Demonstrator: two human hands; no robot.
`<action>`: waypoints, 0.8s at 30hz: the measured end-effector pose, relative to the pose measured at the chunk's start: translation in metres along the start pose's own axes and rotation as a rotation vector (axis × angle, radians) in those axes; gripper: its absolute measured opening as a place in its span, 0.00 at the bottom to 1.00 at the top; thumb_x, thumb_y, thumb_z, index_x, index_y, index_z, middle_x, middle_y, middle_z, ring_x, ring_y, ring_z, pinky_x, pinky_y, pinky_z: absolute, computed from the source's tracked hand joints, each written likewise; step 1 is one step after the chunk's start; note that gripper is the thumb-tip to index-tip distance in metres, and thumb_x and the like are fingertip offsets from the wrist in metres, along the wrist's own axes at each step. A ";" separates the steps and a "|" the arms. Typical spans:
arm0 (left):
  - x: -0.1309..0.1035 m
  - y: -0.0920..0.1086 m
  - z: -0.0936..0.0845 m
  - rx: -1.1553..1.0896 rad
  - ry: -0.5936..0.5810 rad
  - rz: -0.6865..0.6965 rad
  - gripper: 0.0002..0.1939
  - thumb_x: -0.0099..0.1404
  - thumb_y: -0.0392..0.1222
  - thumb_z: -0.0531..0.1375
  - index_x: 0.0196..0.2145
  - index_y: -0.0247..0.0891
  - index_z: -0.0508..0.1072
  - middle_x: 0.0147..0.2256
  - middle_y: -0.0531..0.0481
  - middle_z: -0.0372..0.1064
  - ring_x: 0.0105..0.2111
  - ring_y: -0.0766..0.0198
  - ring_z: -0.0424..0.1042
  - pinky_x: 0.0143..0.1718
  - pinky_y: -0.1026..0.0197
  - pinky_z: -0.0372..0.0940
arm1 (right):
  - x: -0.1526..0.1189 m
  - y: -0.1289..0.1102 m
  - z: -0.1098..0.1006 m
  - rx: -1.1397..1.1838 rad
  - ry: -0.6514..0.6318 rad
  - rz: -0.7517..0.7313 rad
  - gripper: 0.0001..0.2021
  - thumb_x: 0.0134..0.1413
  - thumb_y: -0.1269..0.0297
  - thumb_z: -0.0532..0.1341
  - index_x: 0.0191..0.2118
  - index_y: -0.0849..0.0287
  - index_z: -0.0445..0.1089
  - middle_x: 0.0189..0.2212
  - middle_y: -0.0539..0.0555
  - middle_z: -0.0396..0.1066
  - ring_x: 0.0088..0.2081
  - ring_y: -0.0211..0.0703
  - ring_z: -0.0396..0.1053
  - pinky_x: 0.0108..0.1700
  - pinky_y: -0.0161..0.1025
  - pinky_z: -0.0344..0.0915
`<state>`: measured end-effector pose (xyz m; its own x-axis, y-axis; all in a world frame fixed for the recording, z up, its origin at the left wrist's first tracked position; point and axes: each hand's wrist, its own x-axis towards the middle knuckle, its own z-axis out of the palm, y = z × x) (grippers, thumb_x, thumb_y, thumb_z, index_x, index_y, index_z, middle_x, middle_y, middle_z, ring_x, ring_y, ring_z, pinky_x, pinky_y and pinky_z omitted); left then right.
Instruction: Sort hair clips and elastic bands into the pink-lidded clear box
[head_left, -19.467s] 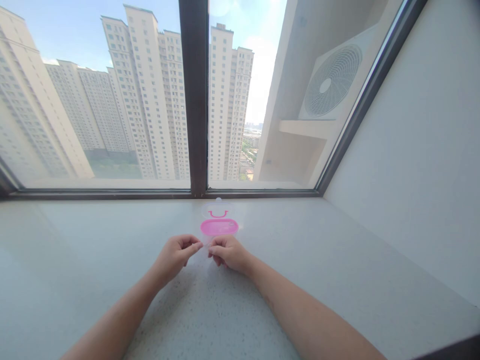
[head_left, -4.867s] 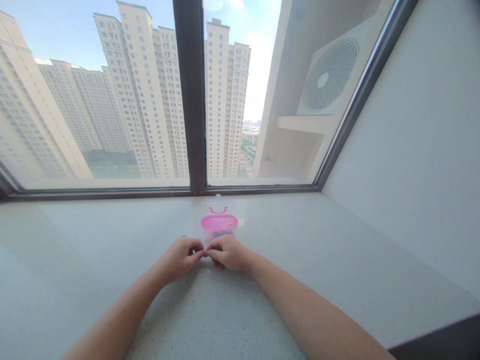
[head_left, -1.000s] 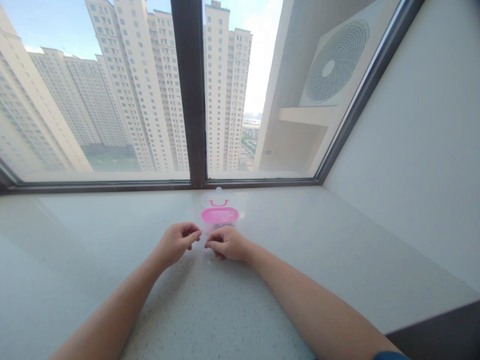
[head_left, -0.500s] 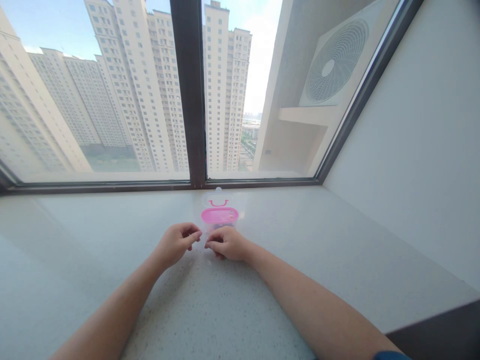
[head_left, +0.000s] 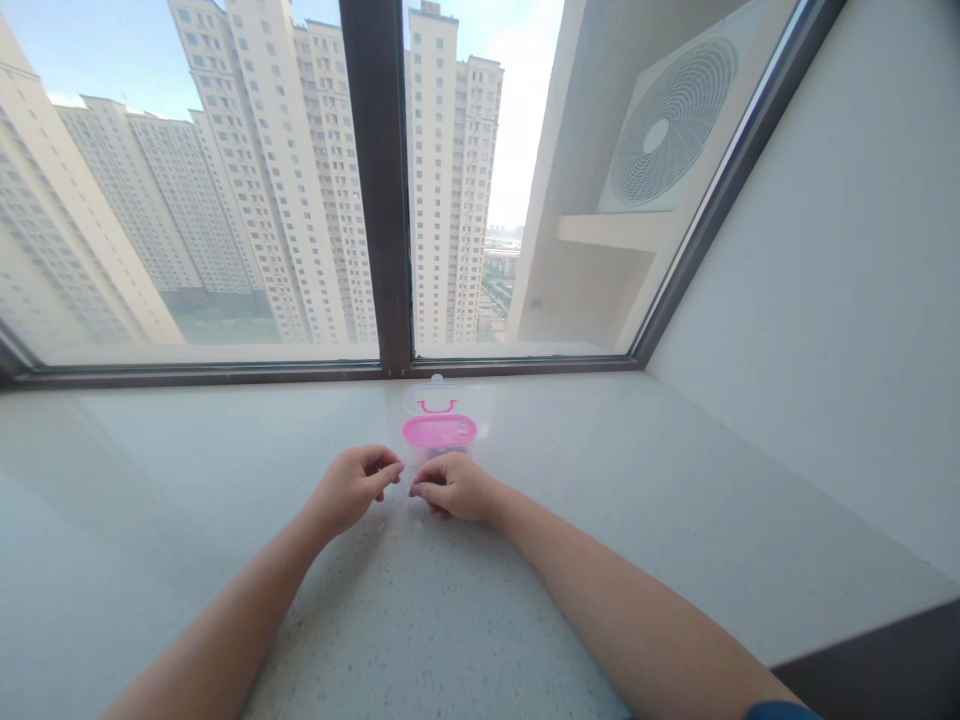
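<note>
On the pale speckled sill stands a small clear container with a pink tray on top. Behind it is a clear oval lid with a pink handle. My left hand is left of the container and a little nearer to me, its fingers curled and fingertips pressed together. My right hand is just in front of the container, hiding its lower part, with thumb and fingers pinched. A small gap separates the two hands. Whatever either hand holds, if anything, is too small to make out.
The stone sill runs back to a dark window frame. A white wall rises on the right. Tall buildings and an air conditioner unit show outside the glass.
</note>
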<state>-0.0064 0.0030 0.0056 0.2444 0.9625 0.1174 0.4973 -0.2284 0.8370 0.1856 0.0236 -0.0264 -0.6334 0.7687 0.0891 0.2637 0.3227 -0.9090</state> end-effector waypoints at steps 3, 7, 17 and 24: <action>0.000 0.000 0.000 -0.009 0.001 -0.003 0.13 0.58 0.48 0.56 0.27 0.35 0.73 0.24 0.49 0.71 0.21 0.65 0.66 0.24 0.65 0.61 | 0.001 0.001 0.000 0.003 -0.004 0.007 0.07 0.53 0.69 0.57 0.32 0.64 0.73 0.17 0.48 0.63 0.17 0.31 0.61 0.20 0.29 0.59; 0.000 0.000 0.000 -0.009 0.006 -0.005 0.14 0.57 0.50 0.57 0.27 0.35 0.72 0.24 0.50 0.70 0.20 0.65 0.66 0.24 0.65 0.61 | 0.001 0.003 0.000 0.000 -0.008 0.012 0.07 0.54 0.69 0.57 0.33 0.63 0.73 0.18 0.48 0.64 0.17 0.31 0.61 0.20 0.29 0.59; 0.001 -0.003 0.000 -0.005 -0.005 -0.008 0.13 0.58 0.48 0.57 0.28 0.35 0.73 0.24 0.50 0.71 0.20 0.66 0.66 0.24 0.65 0.61 | 0.000 0.001 0.001 0.006 -0.002 0.008 0.07 0.53 0.68 0.57 0.32 0.64 0.73 0.17 0.48 0.63 0.16 0.31 0.61 0.19 0.29 0.58; 0.001 -0.001 0.001 -0.016 -0.002 -0.019 0.13 0.57 0.48 0.57 0.27 0.35 0.73 0.24 0.50 0.71 0.20 0.66 0.66 0.24 0.65 0.61 | 0.001 0.001 0.001 -0.003 0.002 0.015 0.07 0.53 0.68 0.58 0.31 0.64 0.72 0.17 0.48 0.63 0.16 0.31 0.61 0.19 0.29 0.58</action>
<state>-0.0057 0.0040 0.0044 0.2363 0.9665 0.1002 0.4888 -0.2074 0.8474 0.1850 0.0240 -0.0273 -0.6276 0.7747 0.0765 0.2750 0.3126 -0.9092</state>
